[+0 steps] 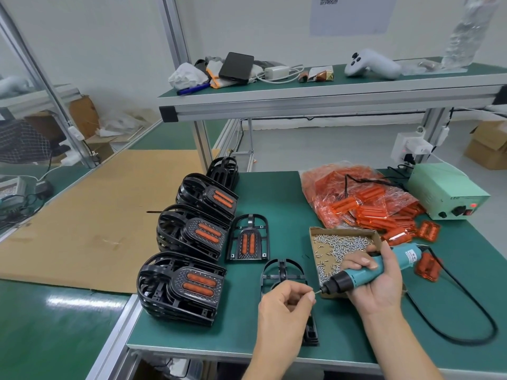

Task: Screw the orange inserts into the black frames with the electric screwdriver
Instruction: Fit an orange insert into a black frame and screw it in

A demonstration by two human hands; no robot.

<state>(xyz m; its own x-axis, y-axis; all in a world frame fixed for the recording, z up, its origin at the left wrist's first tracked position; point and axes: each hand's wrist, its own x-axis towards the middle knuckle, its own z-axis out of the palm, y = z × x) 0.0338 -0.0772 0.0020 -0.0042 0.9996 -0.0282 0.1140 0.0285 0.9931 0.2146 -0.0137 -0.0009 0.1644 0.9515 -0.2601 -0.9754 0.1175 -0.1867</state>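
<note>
Teal electric screwdriver (367, 272) is lying gripped in the right hand (375, 281) at lower right, its tip meeting the left hand's (285, 305) pinched fingertips (a screw, seemingly) above a black frame (282, 272) at lower centre.

You have three stacks of finished frames (181, 286), two single black frames (248, 238), one electric screwdriver (367, 272), one screw box (343, 242), one bag of orange inserts (356, 193).
</note>
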